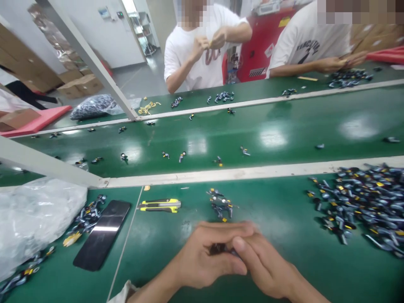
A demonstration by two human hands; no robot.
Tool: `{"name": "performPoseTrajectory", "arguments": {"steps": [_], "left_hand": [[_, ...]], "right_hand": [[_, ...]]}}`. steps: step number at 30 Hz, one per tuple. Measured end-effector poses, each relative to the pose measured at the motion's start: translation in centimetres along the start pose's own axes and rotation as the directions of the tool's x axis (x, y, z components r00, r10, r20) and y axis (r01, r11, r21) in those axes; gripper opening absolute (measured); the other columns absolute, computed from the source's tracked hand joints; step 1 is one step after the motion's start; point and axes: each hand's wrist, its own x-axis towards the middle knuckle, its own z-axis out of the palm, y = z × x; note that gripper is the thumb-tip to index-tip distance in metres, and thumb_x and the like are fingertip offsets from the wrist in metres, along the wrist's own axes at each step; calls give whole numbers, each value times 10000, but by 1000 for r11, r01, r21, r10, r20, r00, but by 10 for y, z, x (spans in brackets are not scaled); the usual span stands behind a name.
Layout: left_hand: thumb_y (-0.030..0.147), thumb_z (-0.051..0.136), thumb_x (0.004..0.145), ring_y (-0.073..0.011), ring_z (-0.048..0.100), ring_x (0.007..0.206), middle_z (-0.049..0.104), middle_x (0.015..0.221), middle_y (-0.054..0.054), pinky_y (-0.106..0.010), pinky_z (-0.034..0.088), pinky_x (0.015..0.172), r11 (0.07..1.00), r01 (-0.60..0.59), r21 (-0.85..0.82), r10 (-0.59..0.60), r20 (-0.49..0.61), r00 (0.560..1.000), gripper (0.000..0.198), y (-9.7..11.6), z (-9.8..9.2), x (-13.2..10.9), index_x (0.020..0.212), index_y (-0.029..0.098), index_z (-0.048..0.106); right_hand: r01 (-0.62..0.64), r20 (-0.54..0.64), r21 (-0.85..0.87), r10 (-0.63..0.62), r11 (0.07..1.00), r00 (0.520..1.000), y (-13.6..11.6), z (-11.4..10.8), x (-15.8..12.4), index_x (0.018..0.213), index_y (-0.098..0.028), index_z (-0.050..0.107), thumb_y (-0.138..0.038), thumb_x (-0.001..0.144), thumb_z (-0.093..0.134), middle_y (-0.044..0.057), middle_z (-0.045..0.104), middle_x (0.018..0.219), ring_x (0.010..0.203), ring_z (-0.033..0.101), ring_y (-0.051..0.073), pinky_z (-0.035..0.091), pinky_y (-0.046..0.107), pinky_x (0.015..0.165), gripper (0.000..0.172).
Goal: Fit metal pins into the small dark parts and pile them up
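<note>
My left hand (pixel 200 254) and my right hand (pixel 268 263) meet over the green bench, both closed around a small dark part (pixel 218 248). Most of that part is hidden by my fingers, so its shape cannot be made out. Just beyond my hands lie several small grey-black metal parts (pixel 222 206) with yellow bits on them. To their left is a yellow and black utility knife (pixel 160 205). A large heap of similar parts (pixel 362 206) spreads over the bench on the right.
A black phone (pixel 102 235) lies left beside more parts and a clear plastic bag (pixel 38 219). Past a pale rail (pixel 195 180), a green belt (pixel 284 122) carries scattered parts. Two people in white shirts handle small things across it. A slanted post (pixel 91 59) rises at left.
</note>
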Motion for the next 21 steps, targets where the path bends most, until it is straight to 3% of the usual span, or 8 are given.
{"name": "performPoseTrajectory", "arguments": {"steps": [5, 9, 10, 12, 14, 15, 17, 21], "left_hand": [[332, 864, 733, -252, 742, 1124, 729, 1287, -105, -325, 602, 975, 959, -142, 244, 136, 38, 990, 761, 9, -9, 4, 1437, 295, 576], [339, 878, 710, -232, 781, 1009, 788, 1167, -105, -300, 611, 941, 869, -251, 427, 260, 38, 965, 802, 16, -10, 6, 1443, 255, 565], [354, 871, 719, -229, 786, 970, 811, 1090, -94, -298, 614, 928, 853, -259, 452, 277, 29, 960, 766, 17, -9, 6, 1421, 241, 588], [371, 857, 744, -223, 783, 915, 821, 992, -77, -300, 618, 893, 850, -207, 484, 257, -40, 965, 678, 18, -7, 8, 1368, 225, 638], [378, 862, 747, -233, 766, 962, 804, 1065, -99, -314, 610, 898, 869, -99, 485, 188, -138, 972, 634, 16, -6, 9, 1328, 212, 671], [379, 868, 743, -241, 757, 1003, 787, 1129, -113, -324, 602, 917, 879, -54, 473, 151, -171, 974, 627, 15, -6, 9, 1316, 206, 680], [368, 869, 749, -247, 744, 1053, 771, 1185, -116, -331, 585, 950, 899, 3, 439, 84, -177, 981, 581, 13, -7, 10, 1281, 201, 706], [220, 750, 883, -185, 771, 887, 819, 991, -56, -257, 588, 840, 897, 99, 430, -10, -205, 979, 217, 12, -7, 9, 1095, 199, 791]], "right_hand": [[-47, -21, 18, 47, 999, 999, -11, -5, 6, 743, -214, 600, -405, 1104, 246, 19, 646, 668, 632, 582, 169, 481, 297, 695, 541], [-211, 18, 362, 220, 908, 975, -6, 3, 6, 627, -209, 459, -477, 1080, 327, -22, 487, 576, 559, 453, 130, 411, 270, 578, 543], [-272, 62, 522, 282, 809, 957, -2, 6, 6, 595, -211, 415, -511, 1070, 339, -42, 423, 531, 498, 393, 109, 365, 245, 504, 568], [-377, 225, 803, 350, 462, 909, 8, 11, 7, 548, -222, 331, -610, 1033, 355, -86, 307, 438, 362, 242, 67, 242, 199, 358, 622], [-440, 394, 893, 310, 93, 865, 19, 13, 8, 529, -236, 266, -708, 974, 390, -119, 251, 357, 257, 127, 42, 157, 167, 256, 661], [-455, 446, 890, 275, -33, 852, 23, 13, 8, 527, -240, 245, -738, 951, 402, -126, 249, 329, 218, 109, 39, 164, 156, 223, 672], [-458, 485, 874, 213, -165, 848, 29, 12, 8, 528, -242, 232, -756, 938, 406, -130, 273, 303, 172, 146, 45, 243, 145, 201, 680], [-387, 422, 899, 166, -207, 891, 28, 12, 5, 541, -241, 237, -730, 993, 241, -131, 286, 291, 149, 159, 45, 301, 133, 211, 666]]}}
